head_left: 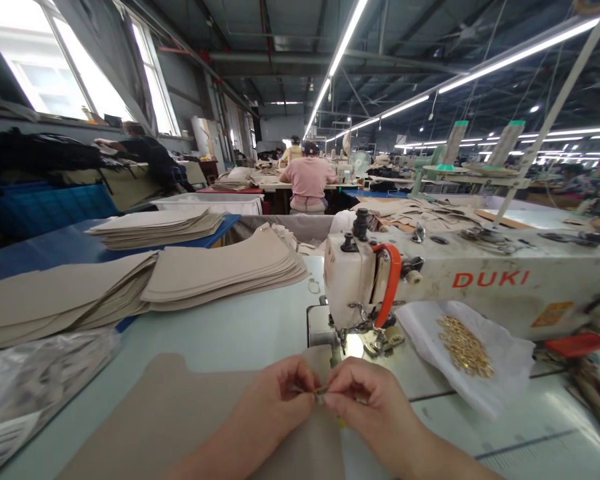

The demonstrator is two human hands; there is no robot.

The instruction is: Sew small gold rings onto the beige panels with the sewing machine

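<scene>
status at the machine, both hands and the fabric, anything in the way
Left hand, right hand pinching a small piece, mostly hidden. Tan panel beneath left hand. White sheet with gold-coloured pieces off right, not blocking hands.

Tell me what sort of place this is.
Most likely a sewing factory floor: a DUKI-marked industrial sewing machine stands in front, stacked cut beige panels lie to its left, and large thread spools stand behind it.

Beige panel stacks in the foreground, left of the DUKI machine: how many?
3: rear stack on the blue table, left stack at the picture's left edge, middle stack between that and the sewing machine. Loose panel in front not counted. Others may be hidden.
</scene>
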